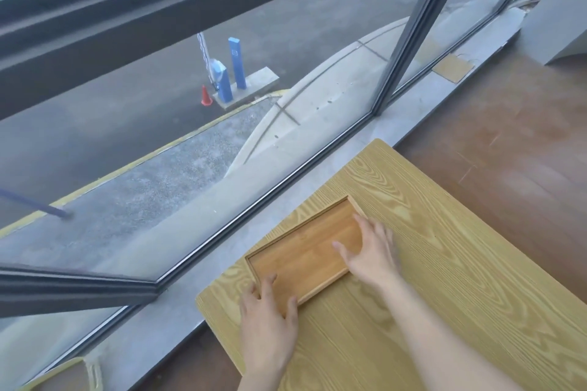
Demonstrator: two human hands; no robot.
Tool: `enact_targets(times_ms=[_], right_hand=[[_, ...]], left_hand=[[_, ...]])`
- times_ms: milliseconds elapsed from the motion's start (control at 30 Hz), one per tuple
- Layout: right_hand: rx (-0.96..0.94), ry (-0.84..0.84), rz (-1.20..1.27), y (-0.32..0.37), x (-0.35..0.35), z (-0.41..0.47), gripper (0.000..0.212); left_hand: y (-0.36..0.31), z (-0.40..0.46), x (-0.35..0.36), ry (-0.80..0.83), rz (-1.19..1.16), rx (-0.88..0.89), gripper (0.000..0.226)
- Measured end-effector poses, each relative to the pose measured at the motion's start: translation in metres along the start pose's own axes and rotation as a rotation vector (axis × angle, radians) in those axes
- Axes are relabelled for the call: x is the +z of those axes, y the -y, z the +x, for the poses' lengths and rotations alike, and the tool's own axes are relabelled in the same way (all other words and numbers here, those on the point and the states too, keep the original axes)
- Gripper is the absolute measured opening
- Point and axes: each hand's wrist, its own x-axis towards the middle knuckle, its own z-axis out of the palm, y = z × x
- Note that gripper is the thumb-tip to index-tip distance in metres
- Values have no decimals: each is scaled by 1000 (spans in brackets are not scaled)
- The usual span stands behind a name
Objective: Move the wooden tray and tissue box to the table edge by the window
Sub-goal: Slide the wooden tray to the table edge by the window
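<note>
A shallow rectangular wooden tray lies flat on the light wood-grain table, close to the table edge that faces the window. My left hand rests on the tray's near left corner, fingers spread over its rim. At the tray's right end lies my right hand, fingers spread across the rim and onto the tray floor. Both hands touch the tray, and neither is closed around it. No tissue box is in view.
A grey stone sill runs between the table and the large window, whose dark frame stands behind the table. Brown wooden floor lies to the right of the table.
</note>
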Motion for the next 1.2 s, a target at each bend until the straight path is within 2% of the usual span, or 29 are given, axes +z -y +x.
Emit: enact_targets(times_ms=[67, 167, 233, 367, 433, 733, 1200], right_hand=[[-33, 18, 39, -3, 3, -2, 91], [-111, 34, -100, -2, 17, -8, 96], [-163, 40, -184, -1, 19, -24, 96], [-205, 162, -283, -5, 24, -41, 94], [-206, 182, -311, -5, 24, -38, 95], [-208, 188, -297, 5, 24, -16, 85], [-187, 225, -299, 15, 22, -8, 83]], left_hand=[[2, -2, -4, -14, 36, 28, 58], [12, 14, -10, -104, 150, 69, 66], [14, 19, -15, -147, 214, 162, 66], [8, 33, -9, 26, 357, 420, 73], [6, 39, -6, 103, 409, 481, 77], [-1, 48, -2, 113, 409, 412, 77], [-3, 58, -4, 112, 403, 409, 77]])
